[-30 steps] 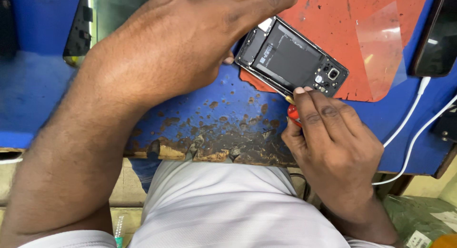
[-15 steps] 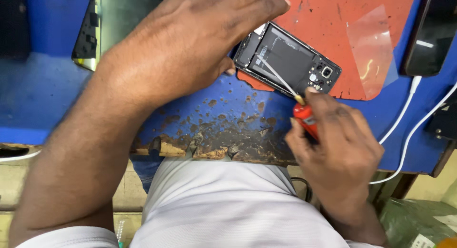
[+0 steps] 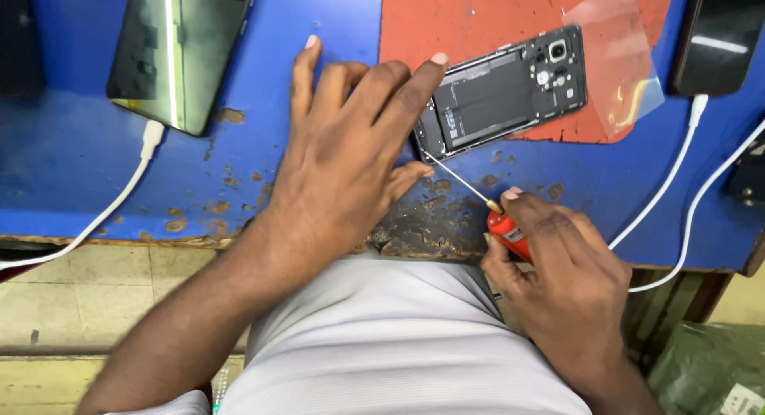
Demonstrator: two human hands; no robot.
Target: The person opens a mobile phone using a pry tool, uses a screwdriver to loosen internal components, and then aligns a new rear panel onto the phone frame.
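Blue bench; right hand (image 3: 566, 279) around screwdriver (image 3: 496, 214).

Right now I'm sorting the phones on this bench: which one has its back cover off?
The black phone on the red mat, its battery and camera exposed. The left hand steadies it; the others lie closed, plugged into white cables.
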